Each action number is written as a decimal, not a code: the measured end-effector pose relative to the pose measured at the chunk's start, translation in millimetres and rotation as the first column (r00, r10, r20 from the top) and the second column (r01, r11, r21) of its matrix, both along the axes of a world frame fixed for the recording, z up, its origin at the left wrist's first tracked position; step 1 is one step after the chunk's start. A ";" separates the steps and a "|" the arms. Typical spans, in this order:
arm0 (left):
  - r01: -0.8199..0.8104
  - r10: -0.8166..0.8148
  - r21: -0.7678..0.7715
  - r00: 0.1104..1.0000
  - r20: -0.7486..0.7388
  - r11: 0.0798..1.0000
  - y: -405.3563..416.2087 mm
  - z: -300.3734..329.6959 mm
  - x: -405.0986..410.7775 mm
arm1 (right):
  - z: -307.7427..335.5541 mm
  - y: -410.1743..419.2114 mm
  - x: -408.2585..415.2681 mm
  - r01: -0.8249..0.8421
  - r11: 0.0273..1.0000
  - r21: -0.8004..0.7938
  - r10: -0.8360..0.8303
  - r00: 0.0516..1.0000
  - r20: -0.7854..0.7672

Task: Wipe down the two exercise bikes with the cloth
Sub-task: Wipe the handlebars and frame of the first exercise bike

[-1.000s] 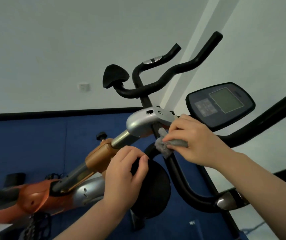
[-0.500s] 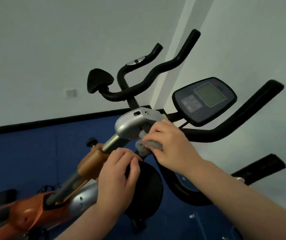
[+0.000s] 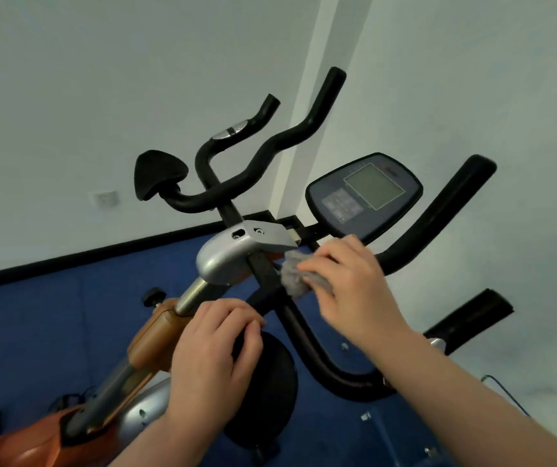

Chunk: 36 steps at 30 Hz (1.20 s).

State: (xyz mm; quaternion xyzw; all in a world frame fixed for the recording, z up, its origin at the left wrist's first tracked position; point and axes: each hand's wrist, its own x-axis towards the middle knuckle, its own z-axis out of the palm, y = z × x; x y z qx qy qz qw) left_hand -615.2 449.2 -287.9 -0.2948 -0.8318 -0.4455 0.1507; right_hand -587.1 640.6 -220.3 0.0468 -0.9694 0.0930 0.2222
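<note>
Grey cloth (image 3: pixel 295 273) is pinched in the right hand (image 3: pixel 354 284) and pressed against the black bar (image 3: pixel 299 326) below the console (image 3: pixel 364 193). The round pad (image 3: pixel 263 389) is gripped by the left hand (image 3: pixel 213 352), fingers curled over its top edge.

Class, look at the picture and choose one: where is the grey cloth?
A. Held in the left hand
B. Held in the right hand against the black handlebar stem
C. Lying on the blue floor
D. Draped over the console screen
B: the right hand grips the grey cloth against the black handlebar stem, below the console.
</note>
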 end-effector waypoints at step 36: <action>0.176 -0.182 -0.278 0.983 0.003 0.944 69.0 50.6 -16.7 | 34.4 55.1 32.5 0.490 0.864 -0.117 -0.504 0.831 -0.237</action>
